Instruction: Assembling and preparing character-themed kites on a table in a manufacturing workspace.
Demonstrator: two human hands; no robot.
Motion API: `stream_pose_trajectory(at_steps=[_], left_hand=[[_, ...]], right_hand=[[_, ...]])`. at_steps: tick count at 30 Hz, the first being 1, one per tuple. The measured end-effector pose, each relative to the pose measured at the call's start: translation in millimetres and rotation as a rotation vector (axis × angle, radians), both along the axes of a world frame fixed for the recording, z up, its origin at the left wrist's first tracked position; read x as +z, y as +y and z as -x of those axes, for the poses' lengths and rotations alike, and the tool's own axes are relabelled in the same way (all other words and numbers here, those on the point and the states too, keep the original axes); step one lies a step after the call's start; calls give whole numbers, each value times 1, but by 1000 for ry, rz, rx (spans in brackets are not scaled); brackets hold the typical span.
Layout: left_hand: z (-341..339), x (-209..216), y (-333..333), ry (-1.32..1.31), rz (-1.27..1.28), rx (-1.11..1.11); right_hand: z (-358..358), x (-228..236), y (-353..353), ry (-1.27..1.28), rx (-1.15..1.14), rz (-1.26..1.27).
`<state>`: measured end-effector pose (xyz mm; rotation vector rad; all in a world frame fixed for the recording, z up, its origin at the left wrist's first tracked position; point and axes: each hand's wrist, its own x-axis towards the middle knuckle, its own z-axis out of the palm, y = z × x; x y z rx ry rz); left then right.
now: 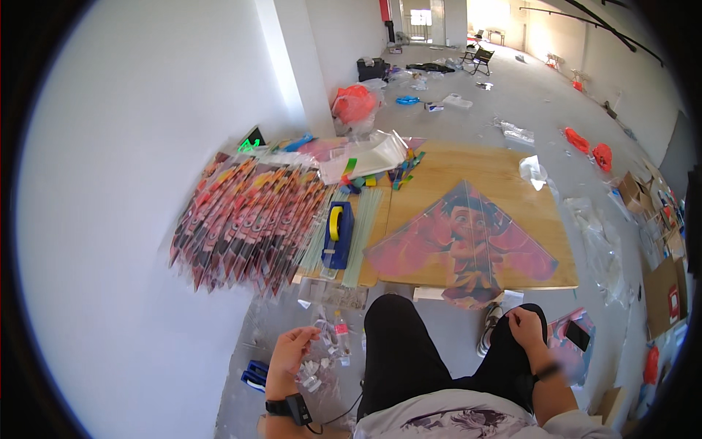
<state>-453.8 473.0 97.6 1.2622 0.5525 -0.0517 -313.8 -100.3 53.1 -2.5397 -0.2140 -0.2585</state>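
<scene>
A printed kite (468, 241) with pink wings and a cartoon figure lies spread on the wooden table, its tail end hanging over the front edge. My left hand (292, 350) is raised left of my knees, below the table edge; thumb and fingertips come together, and anything between them is too small to make out. Draped over my right knee, my right hand (526, 331) has loosely bent fingers and no object showing in it. A blue tape dispenser (338, 235) with a yellow roll stands left of the kite, among thin pale rods (367, 230).
Many folded kites (248, 216) fan out at the left against the wall. Coloured strips and white sheeting (365, 157) lie at the table's back. A bottle (341, 333) and a second blue dispenser (256, 374) are on the floor; a phone (578, 335) rests at the right.
</scene>
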Motion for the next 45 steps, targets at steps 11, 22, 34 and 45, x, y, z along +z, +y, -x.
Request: stream_pose_trajectory(at_steps=[11,22,34,45], left_hand=[[69,26,-13,-64,-94,-121],[117,-29,0,48,91,-37],[129,-2,-26,20,-206,-20],[124,-39,-2,230,-203,-97]], right_hand=[[-25,6,70,145,402,277],[-102,41,346,665,662,-272],[-130,4,475,971,191,-1049],[-120,4,482,760,106,-952]])
